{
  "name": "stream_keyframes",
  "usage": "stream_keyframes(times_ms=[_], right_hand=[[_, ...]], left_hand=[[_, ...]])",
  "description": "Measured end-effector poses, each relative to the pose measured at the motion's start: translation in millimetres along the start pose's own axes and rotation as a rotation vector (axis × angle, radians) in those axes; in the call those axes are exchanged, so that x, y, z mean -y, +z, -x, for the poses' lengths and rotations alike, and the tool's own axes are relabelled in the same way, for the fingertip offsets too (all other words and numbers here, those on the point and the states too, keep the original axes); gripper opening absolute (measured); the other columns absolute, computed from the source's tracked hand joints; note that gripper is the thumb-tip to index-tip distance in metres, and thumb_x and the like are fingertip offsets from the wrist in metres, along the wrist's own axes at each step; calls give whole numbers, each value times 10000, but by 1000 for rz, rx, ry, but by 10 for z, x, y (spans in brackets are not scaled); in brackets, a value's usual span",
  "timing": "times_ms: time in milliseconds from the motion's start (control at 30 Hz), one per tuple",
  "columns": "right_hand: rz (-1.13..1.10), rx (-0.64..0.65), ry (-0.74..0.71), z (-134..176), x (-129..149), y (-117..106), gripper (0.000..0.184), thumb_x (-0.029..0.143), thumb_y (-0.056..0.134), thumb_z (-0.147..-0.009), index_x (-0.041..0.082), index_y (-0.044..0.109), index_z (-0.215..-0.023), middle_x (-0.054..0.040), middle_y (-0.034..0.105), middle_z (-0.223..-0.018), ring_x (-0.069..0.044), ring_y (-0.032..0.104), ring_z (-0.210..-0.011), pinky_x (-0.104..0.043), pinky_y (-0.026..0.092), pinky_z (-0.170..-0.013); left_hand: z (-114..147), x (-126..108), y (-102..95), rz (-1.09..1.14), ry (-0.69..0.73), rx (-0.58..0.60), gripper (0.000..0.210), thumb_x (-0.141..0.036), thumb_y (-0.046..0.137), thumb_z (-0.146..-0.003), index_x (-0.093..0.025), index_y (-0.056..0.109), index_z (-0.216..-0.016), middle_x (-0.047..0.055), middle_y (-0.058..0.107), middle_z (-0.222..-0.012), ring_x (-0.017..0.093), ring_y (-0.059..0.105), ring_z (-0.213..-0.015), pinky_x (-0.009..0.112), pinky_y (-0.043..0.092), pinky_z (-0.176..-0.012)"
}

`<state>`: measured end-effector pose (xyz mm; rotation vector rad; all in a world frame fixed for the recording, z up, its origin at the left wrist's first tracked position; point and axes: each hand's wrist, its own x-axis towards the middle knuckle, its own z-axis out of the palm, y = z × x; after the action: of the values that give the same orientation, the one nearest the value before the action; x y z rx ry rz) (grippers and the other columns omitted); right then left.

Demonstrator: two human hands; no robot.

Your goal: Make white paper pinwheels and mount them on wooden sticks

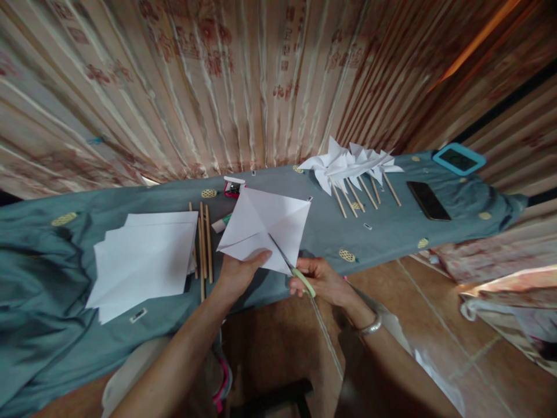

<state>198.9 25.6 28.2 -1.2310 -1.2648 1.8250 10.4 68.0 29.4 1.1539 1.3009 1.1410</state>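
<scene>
Paper square (278,210) is resting between the two hands, above the middle of the cloth-covered bench (319,241). At the far left, the bench's green-grey cloth is lying in folds. Next, a stack of white paper (148,261) is spreading unevenly, its sheets overlapping. Just to its right, several wooden sticks (209,244) are lying roughly side by side. A white-and-green tube (221,223) is peeking out beside the square's left edge, and a small red-and-white box (234,186) is sitting just behind it. The left hand (239,274) is pinching the square in a closed grip, its thumb pressing on top and its fingers going underneath, mostly hidden. The scissors (304,283) are reaching in from the near right corner, their blades pointing towards the square's centre. The right hand (321,281) is wrapping its grip around their pale green handles; how far the blades are opening, I cannot tell. Farther right, paper pinwheels (348,169) on sticks are lying bunched together at the back. Beyond them, a dark phone (429,201) is lying flat, and a blue-framed device (459,159) is occupying the far right.
</scene>
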Motion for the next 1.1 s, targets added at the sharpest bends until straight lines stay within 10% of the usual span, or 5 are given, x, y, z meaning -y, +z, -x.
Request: stream_keyframes(times_ms=[767,967,1100], right_hand=[[80,150,-42,36,30,-55,505,578,746,-674,145,623,-901,6,619,-722,-71,518,-593,-176,394,-504],[56,268,72,213,22,-328,642,632,729,-662,122,602,-1032,-50,674,-783,-95,573,-599,-201,436,-533],[-16,86,-54,359,-8,-609,678,667,713,-657,118,631,-1047,-70,684,-782,-109,569,-580,-197,394,-473]], left_hand=[[3,-64,-3,33,-9,-23,352,-248,756,-561,-193,660,-895,61,725,-938,270,660,-947,424,507,-907],[-95,-39,-107,132,-17,-107,382,-254,781,-526,-171,653,-876,68,722,-908,267,666,-917,429,520,-880],[-129,-9,-180,172,-85,-120,378,-248,786,-487,-170,663,-835,55,712,-830,250,661,-839,409,522,-835]])
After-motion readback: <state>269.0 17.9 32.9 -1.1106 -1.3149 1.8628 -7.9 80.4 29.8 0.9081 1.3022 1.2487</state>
